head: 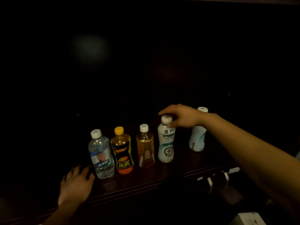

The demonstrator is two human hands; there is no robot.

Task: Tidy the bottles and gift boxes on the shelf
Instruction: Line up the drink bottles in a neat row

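Note:
Several bottles stand in a row on a dark wooden shelf [146, 181]. From the left: a clear water bottle [101, 156], a yellow-capped orange energy drink [122, 151], an amber tea bottle [145, 147], a white bottle with a lightning mark [166, 142], and farther right a pale bottle [197, 137], partly hidden behind my right wrist. My right hand [181, 116] reaches over the white lightning bottle, fingers around its cap and neck. My left hand [76, 182] rests flat on the shelf, fingers spread, just left of the water bottle's base.
The back of the shelf is very dark and nothing shows there. Below the shelf's front edge are metal door handles [217, 181]. A white box [248, 219] sits at the bottom right corner.

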